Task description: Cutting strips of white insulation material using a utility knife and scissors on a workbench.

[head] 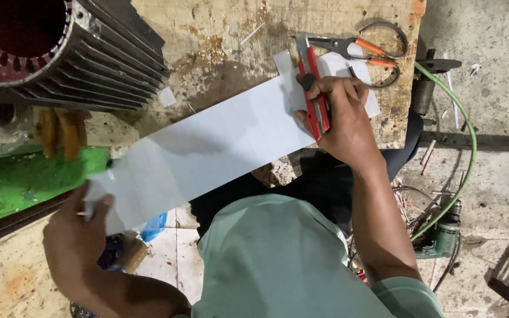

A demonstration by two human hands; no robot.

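Observation:
A long white sheet [207, 147] with faint ruled lines stretches from lower left to upper right across the worn wooden bench [219, 35]. My left hand [78, 235] pinches the sheet's lower left end. My right hand [340, 118] presses on the sheet's upper right part and grips a red utility knife [312, 88], its blade end pointing away toward the bench's back. A small cut white piece [166, 97] lies on the bench near the sheet.
A finned grey motor housing [78, 53] with a dark red bore fills the upper left, above a green frame [19, 182]. Scissors with orange handles [360, 50] lie at the bench's right. A green hose [466, 147] and a power drill [443, 238] rest on the concrete floor.

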